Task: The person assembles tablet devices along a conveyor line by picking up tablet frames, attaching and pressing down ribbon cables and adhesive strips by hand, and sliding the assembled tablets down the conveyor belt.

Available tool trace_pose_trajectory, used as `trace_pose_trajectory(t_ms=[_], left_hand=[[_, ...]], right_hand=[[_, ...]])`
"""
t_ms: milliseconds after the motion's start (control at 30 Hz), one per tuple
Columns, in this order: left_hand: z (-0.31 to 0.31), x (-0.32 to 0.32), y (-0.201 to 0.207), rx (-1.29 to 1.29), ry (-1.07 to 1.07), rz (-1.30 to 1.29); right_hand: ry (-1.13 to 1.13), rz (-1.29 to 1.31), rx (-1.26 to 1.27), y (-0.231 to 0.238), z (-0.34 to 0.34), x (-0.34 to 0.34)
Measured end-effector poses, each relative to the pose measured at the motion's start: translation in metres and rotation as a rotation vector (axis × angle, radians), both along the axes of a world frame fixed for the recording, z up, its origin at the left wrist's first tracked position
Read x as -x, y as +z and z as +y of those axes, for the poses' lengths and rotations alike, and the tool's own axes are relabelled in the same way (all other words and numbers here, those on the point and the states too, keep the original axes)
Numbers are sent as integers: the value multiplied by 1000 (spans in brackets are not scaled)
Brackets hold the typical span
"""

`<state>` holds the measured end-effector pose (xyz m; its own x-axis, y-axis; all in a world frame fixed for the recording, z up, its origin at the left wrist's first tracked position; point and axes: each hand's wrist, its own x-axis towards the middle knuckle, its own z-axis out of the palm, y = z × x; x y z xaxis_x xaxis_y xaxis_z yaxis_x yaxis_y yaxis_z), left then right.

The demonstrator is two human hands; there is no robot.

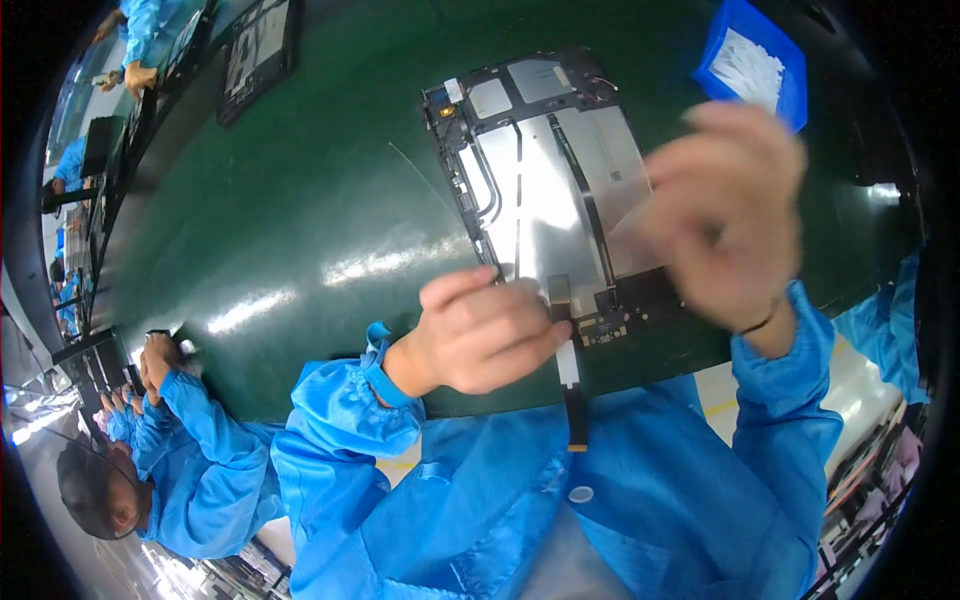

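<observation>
On the green table (320, 220), at twelve o'clock, lay the opened tablet (625, 175), a flat cable (573, 405) jutting out at six. The left hand (480, 332), at seven, pinched it between thumb and finger; the right hand (735, 205), at three, was half curled, its hold too blurred to tell. The cable seemed light, bendy, easily creased: best held flat mid-length.

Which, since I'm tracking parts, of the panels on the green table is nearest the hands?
The middle panel: the left hand is at its lower edge, the right hand at its right. The upper-left panel lies away from both.
</observation>
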<state>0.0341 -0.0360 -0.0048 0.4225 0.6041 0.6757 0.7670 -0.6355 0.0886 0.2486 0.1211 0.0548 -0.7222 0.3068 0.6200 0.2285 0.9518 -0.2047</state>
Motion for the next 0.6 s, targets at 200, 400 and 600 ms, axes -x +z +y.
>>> trace_pose_trajectory(t_ms=[200, 400, 600], left_hand=[[46, -6, 9, 309, 156, -516], [60, 0, -6, 374, 242, -469], [58, 4, -7, 454, 325, -489]], right_hand=[[-657, 69, -161, 7, 97, -70], [-484, -97, -389, 7, 83, -52], [416, -295, 97, -28, -17, -4]])
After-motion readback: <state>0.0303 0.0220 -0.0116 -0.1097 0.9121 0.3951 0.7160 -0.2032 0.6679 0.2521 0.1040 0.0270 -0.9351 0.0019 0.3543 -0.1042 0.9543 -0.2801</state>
